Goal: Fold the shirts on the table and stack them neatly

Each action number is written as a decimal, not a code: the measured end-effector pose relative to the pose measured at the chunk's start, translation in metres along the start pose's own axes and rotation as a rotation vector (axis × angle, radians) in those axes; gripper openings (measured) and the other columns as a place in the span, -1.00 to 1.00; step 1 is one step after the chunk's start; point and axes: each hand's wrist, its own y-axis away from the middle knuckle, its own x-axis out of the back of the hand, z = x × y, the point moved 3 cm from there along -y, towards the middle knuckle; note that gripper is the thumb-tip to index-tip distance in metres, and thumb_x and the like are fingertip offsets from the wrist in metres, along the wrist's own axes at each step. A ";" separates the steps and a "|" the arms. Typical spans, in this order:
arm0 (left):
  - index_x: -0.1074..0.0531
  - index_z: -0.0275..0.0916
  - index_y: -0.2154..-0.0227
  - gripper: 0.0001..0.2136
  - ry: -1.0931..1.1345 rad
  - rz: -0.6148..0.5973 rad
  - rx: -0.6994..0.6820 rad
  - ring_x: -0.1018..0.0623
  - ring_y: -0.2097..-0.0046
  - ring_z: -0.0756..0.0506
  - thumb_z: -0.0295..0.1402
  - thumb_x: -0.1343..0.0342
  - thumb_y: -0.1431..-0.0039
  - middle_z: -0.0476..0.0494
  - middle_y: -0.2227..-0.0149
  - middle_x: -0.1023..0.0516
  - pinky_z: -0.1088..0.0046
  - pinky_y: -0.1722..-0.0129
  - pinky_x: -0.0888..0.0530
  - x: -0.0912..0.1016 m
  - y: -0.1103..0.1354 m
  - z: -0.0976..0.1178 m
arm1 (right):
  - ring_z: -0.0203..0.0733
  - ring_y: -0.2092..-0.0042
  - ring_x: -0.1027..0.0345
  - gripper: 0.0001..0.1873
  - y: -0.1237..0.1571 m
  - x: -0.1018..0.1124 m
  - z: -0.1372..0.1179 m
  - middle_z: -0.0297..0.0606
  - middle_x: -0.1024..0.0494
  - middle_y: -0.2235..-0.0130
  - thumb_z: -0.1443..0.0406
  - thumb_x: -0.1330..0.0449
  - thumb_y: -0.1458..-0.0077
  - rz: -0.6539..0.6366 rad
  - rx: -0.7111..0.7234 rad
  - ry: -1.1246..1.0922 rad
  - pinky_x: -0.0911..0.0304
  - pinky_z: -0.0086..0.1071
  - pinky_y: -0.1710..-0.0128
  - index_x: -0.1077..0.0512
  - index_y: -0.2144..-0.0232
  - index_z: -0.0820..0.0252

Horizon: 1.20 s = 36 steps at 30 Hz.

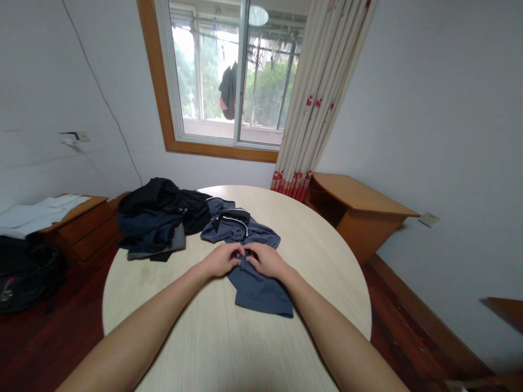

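A slate-blue shirt (255, 288) with a dark collar lies crumpled on the round light-wood table (196, 337). My left hand (223, 259) and my right hand (266, 260) meet side by side at the shirt's middle. Both have their fingers curled and pinched on the fabric. The fingertips are partly tucked into a fold. A pile of dark clothes (159, 218), black, navy and grey, sits at the table's far left, just beyond my left hand.
A low wooden cabinet (77, 226) with white cloth on top stands at the left, with a black bag (24, 275) on the floor beside it. Another wooden cabinet (355, 209) stands at the right under a floral curtain (318, 103). A window (232, 76) is straight ahead.
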 end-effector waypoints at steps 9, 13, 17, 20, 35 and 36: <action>-0.49 -0.23 0.32 -0.80 0.304 0.007 0.084 -0.43 0.38 -0.05 -0.23 -0.23 -0.04 -0.01 0.44 -0.46 0.46 0.38 -0.32 0.008 0.001 -0.001 | -0.11 0.22 -0.43 -0.81 0.001 0.026 0.019 -0.18 -0.61 0.27 0.30 -0.11 -0.24 0.241 -0.115 -0.013 -0.26 -0.28 0.15 -0.51 0.37 0.13; -0.44 -0.25 0.46 -0.57 0.621 0.007 0.095 -0.37 0.47 0.00 0.00 -0.39 0.19 -0.01 0.50 -0.42 0.47 0.45 -0.29 0.046 0.009 0.010 | -0.18 0.37 -0.35 -0.68 0.017 0.068 0.046 -0.24 -0.51 0.41 0.06 -0.09 -0.25 0.659 -0.238 -0.259 -0.28 -0.32 0.33 -0.42 0.39 0.15; -0.20 -0.18 0.69 -0.40 0.859 0.195 -0.073 -0.30 0.57 0.01 0.13 -0.45 0.44 0.06 0.67 -0.25 0.44 0.54 -0.29 0.103 0.035 0.010 | -0.26 0.47 -0.25 -0.53 0.039 0.112 0.062 -0.31 -0.44 0.44 -0.15 -0.18 -0.10 0.978 -0.225 -0.532 -0.21 -0.39 0.51 -0.36 0.35 0.12; -0.10 -0.16 0.74 -0.36 0.988 0.280 -0.248 -0.18 0.68 0.04 0.15 -0.44 0.45 0.14 0.78 -0.01 0.46 0.64 -0.24 0.127 0.054 -0.002 | -0.30 0.52 -0.21 -0.53 0.050 0.130 0.060 -0.35 -0.38 0.48 -0.17 -0.20 -0.08 0.901 -0.136 -0.776 -0.15 -0.41 0.56 -0.33 0.41 0.09; -0.58 -0.23 0.11 -0.48 0.035 0.096 0.147 -0.56 0.20 -0.21 -0.01 -0.35 0.10 -0.21 0.18 -0.62 0.29 0.20 -0.49 0.071 0.013 -0.037 | -0.28 0.46 -0.35 -0.56 0.020 0.037 0.045 -0.26 -0.56 0.39 0.00 -0.34 0.04 0.132 -0.307 -0.522 -0.22 -0.40 0.45 -0.55 0.26 0.24; -0.55 -0.22 0.04 -0.43 -0.033 0.078 0.121 -0.56 0.12 -0.25 -0.02 -0.36 0.12 -0.25 0.09 -0.61 0.24 0.10 -0.49 0.065 0.013 -0.039 | -0.27 0.43 -0.35 -0.56 0.018 0.032 0.041 -0.26 -0.57 0.36 0.03 -0.33 0.02 0.102 -0.280 -0.480 -0.23 -0.40 0.41 -0.55 0.21 0.24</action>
